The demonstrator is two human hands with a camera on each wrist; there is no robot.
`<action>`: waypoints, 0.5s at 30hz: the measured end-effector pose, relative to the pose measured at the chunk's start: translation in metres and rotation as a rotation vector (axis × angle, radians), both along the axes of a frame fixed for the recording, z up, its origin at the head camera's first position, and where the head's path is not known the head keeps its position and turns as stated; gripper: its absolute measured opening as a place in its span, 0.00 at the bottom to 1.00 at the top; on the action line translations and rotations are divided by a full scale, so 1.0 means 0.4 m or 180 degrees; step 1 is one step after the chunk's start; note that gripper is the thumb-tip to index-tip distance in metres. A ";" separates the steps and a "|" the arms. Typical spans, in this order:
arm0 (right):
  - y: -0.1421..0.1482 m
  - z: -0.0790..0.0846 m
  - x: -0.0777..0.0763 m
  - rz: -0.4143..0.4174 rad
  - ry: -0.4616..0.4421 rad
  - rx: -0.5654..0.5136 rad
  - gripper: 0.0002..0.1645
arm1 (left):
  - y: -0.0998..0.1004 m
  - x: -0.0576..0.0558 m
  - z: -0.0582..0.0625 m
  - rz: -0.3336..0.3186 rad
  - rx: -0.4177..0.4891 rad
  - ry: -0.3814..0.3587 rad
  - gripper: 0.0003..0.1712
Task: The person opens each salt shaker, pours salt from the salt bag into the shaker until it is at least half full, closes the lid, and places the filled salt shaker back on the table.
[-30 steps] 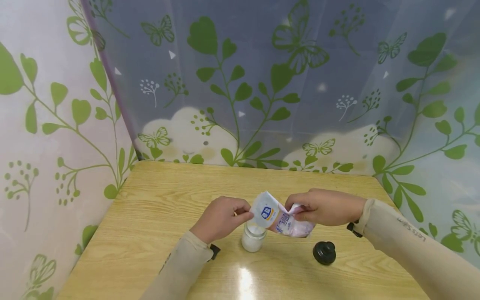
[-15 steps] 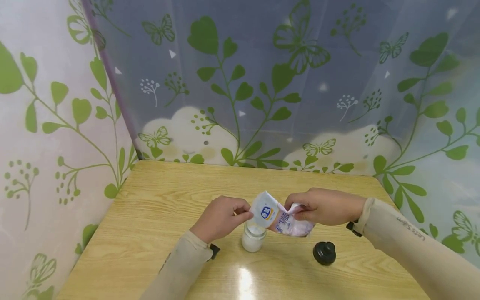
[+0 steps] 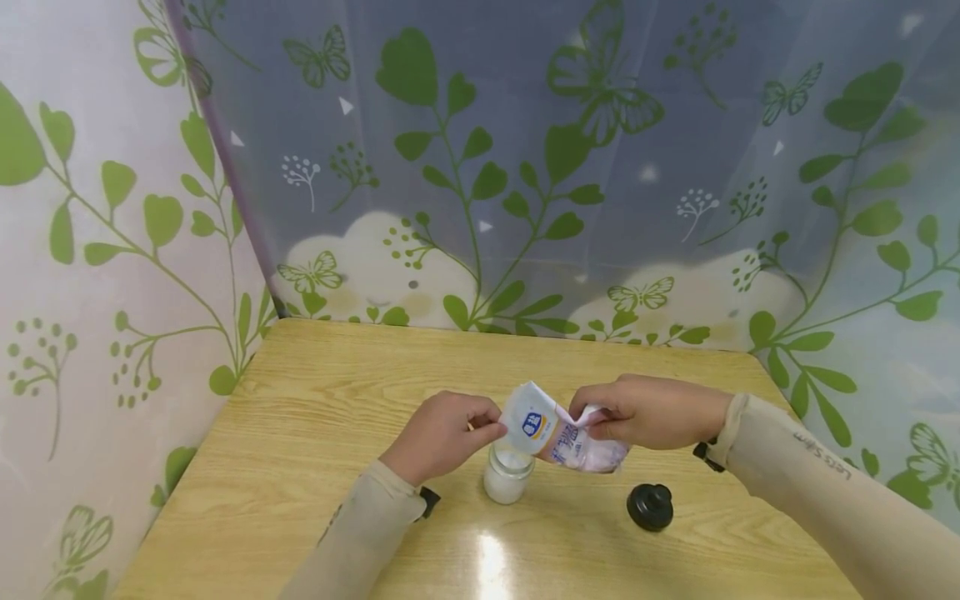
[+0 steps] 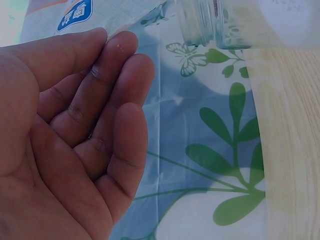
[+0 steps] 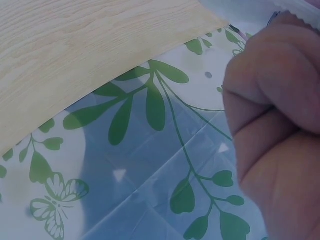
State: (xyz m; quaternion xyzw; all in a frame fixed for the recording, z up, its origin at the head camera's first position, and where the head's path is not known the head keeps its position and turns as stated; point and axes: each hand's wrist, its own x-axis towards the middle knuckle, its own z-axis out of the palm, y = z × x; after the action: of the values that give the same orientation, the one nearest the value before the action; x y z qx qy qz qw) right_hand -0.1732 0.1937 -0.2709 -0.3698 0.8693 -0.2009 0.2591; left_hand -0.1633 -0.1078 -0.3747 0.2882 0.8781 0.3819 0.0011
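A white and pale purple packet with a blue logo, apparently a salt bag [image 3: 534, 425], slants with its left end over a clear glass jar [image 3: 506, 485]. White contents show inside the jar, which stands upright on the table. Thumb and fingertips of my left hand [image 3: 442, 437] pinch the bag's left edge near its mouth. My right hand [image 3: 648, 414] grips the crumpled middle of the bag. In the left wrist view the jar [image 4: 220, 25] appears at the top, beyond the fingers. The right wrist view shows curled fingers [image 5: 280, 85] and a sliver of the bag [image 5: 240, 12].
A black lid [image 3: 650, 507] with a knob lies on the wooden table [image 3: 330, 392], right of the jar. Cloth walls [image 3: 480, 167] printed with leaves and butterflies stand behind the table and on both sides.
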 end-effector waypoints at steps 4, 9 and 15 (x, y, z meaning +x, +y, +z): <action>-0.001 0.001 -0.002 0.0013 0.0014 0.0009 0.11 | 0.001 -0.001 -0.003 -0.0005 0.0001 -0.0020 0.05; -0.004 0.002 -0.006 0.0034 0.0010 0.0023 0.11 | 0.000 -0.003 -0.003 0.0012 -0.0021 -0.0020 0.05; -0.006 0.001 -0.010 0.0043 -0.0002 0.0038 0.11 | 0.000 -0.003 -0.001 0.0025 -0.0044 -0.0040 0.05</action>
State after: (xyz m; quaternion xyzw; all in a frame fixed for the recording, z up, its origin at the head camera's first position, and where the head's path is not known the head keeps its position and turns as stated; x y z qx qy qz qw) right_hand -0.1770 0.1911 -0.2705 -0.3740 0.8679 -0.1940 0.2630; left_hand -0.1646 -0.1078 -0.3753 0.2824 0.8818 0.3777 0.0070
